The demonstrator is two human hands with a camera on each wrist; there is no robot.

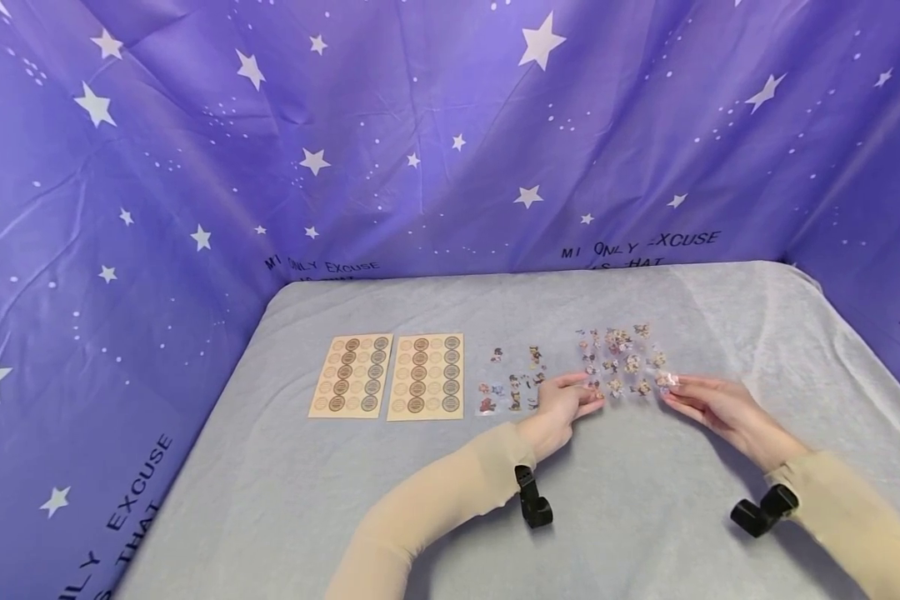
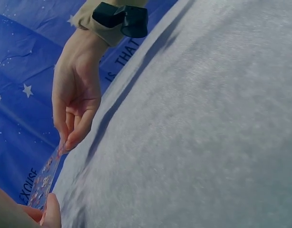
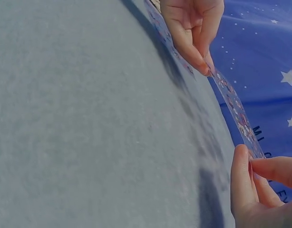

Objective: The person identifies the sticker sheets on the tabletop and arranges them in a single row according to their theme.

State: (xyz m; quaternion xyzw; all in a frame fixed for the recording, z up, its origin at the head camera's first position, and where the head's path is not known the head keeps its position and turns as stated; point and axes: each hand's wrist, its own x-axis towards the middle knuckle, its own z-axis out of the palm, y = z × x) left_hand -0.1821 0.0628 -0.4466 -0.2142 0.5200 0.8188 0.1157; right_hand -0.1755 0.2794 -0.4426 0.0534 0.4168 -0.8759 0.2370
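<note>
Between both hands is a clear sticker sheet (image 1: 624, 363) printed with small colourful figures. My left hand (image 1: 562, 408) pinches its near left corner, thumb on one side and fingers on the other. At the near right corner my right hand (image 1: 723, 414) pinches it the same way. The right wrist view shows the sheet (image 3: 236, 111) stretched between the two hands, raised off the cloth, with its shadow below. A second clear sticker sheet (image 1: 497, 390) lies flat just left of my left hand, which partly covers it.
Two tan sheets of round stickers, one (image 1: 351, 377) further left and one (image 1: 426, 377) beside it, lie side by side on the grey cloth-covered table (image 1: 570, 533). A purple star-patterned curtain (image 1: 420, 108) surrounds the table's back and sides. Each sleeve carries a black strap.
</note>
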